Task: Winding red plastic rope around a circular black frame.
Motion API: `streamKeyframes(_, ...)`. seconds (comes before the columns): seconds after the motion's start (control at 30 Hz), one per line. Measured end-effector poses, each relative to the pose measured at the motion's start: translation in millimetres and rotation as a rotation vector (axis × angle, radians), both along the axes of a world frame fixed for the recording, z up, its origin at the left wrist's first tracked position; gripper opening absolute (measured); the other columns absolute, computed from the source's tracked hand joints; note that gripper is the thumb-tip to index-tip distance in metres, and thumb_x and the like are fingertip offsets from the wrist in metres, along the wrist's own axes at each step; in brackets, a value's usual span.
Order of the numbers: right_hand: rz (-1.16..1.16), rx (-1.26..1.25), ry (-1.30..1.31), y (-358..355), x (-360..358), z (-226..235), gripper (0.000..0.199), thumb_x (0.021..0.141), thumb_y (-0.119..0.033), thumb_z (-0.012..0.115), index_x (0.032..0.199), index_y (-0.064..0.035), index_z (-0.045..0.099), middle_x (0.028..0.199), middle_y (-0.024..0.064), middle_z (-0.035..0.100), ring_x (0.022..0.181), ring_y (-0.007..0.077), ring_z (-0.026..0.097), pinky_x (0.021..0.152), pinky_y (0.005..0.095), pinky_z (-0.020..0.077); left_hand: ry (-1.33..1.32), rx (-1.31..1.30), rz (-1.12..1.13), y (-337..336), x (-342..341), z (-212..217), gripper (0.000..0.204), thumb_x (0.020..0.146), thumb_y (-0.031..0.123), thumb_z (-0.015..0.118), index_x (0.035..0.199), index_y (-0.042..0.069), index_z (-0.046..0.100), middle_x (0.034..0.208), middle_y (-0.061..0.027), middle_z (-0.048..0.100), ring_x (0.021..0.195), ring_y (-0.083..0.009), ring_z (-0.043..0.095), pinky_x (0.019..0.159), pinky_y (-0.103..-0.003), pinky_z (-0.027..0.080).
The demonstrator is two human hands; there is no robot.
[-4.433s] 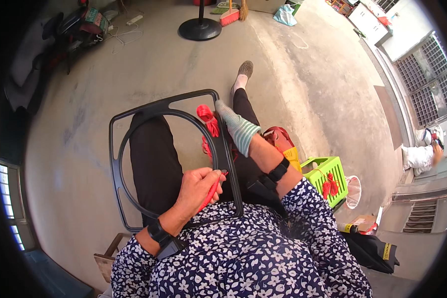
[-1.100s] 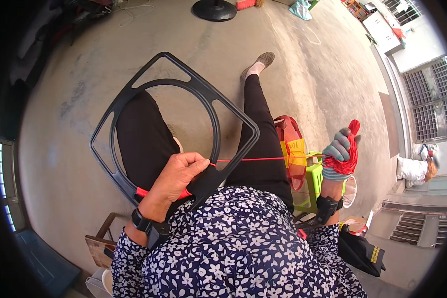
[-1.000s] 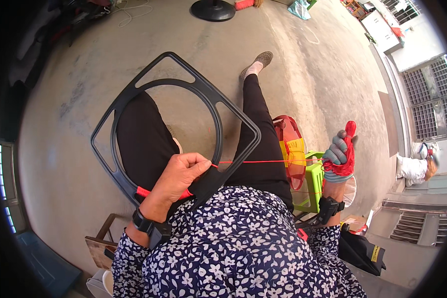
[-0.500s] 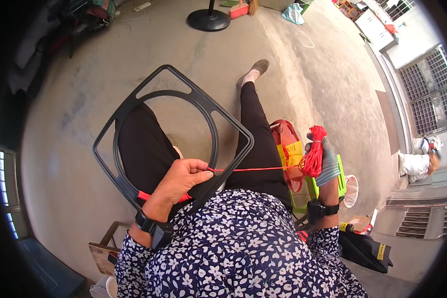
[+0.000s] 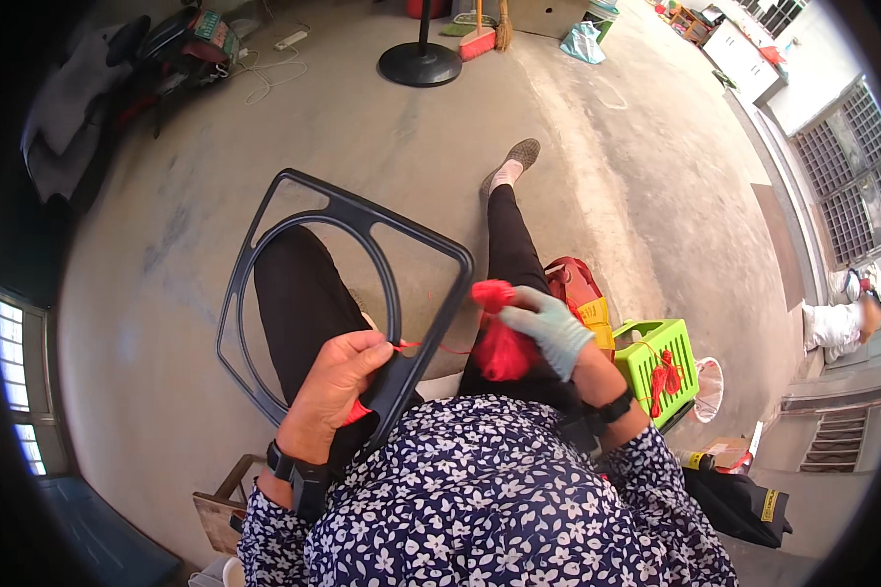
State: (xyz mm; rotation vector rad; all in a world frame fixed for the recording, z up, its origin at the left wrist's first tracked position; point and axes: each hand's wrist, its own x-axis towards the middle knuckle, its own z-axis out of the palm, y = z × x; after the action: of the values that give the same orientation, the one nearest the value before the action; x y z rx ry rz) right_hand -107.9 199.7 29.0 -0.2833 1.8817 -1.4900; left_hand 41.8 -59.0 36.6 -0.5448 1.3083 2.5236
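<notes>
- Left hand (image 5: pixel 338 391), bare, is closed around the near rail of the black frame (image 5: pixel 264 240), which lies across the lap.
- Right hand (image 5: pixel 548 328), in a pale glove, is closed on a bundle of red cord (image 5: pixel 499 338) just right of the frame; a strand runs from it to the left hand.
- Green basket (image 5: pixel 656 367) stands on the floor to the right.
- Fan base (image 5: pixel 419 65) stands far off.

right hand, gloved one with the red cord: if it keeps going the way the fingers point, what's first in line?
Probably the black frame. The right hand, holding the red cord bundle, points toward the person's left, where the frame's near bar sits close. Depth is unclear; it may pass above.
</notes>
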Motion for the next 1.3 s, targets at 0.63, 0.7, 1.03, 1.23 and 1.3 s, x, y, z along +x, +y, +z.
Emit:
streamKeyframes(0.63,0.472,-0.629,-1.354,-88,-14,-28,0.065,0.083,-0.049,0.065,0.126,-0.0026,0.052,0.116,0.0123,0.061,0.099,0.0171,0.062,0.088,0.0320,0.0511,-0.012,-0.343,0.007,29,-12,5,0.040,0.091,0.040,0.056,0.079,0.003,0.065,0.068,0.0007,0.059,0.060,-0.0056,0.050,0.054,-0.021,0.035)
streamKeyframes(0.7,0.347,-0.718,-1.055,-88,11,-37,0.062,0.083,-0.049,0.065,0.124,-0.0031,0.054,0.113,0.0113,0.063,0.095,0.0170,0.063,0.085,0.0317,0.0529,-0.070,-0.218,0.063,29,-8,-4,0.040,0.094,0.039,0.051,0.083,0.003,0.065,0.070,-0.0011,0.061,0.060,-0.0071,0.052,0.055,-0.021,0.037)
streamKeyframes(1.03,-0.360,-1.112,-0.922,-90,-41,-66,0.027,0.085,-0.021,0.066,0.104,-0.0056,0.055,0.108,0.0144,0.061,0.103,0.0295,0.059,0.097,0.0468,0.0461,-0.250,0.082,0.018,29,-3,-6,0.028,0.090,0.025,0.051,0.088,0.000,0.063,0.082,-0.0068,0.065,0.074,-0.0141,0.062,0.067,-0.026,0.047)
streamKeyframes(1.23,-0.472,-1.068,-0.605,4,-36,-13,0.032,0.094,-0.039,0.050,0.105,-0.0089,0.050,0.081,0.0050,0.057,0.079,0.0208,0.060,0.078,0.0413,0.0511,-0.272,0.154,0.058,24,0,-17,0.029,0.090,0.026,0.051,0.087,0.000,0.064,0.081,-0.0077,0.065,0.071,-0.0146,0.061,0.066,-0.026,0.047)
streamKeyframes(1.3,-0.257,-1.229,-0.756,33,-29,-9,0.041,0.096,-0.048,0.042,0.098,-0.0074,0.048,0.066,-0.0012,0.047,0.058,0.0109,0.049,0.060,0.0296,0.0427,-0.270,0.147,0.059,23,-1,-16,0.032,0.091,0.029,0.052,0.086,0.000,0.064,0.080,-0.0077,0.065,0.070,-0.0141,0.061,0.065,-0.025,0.047)
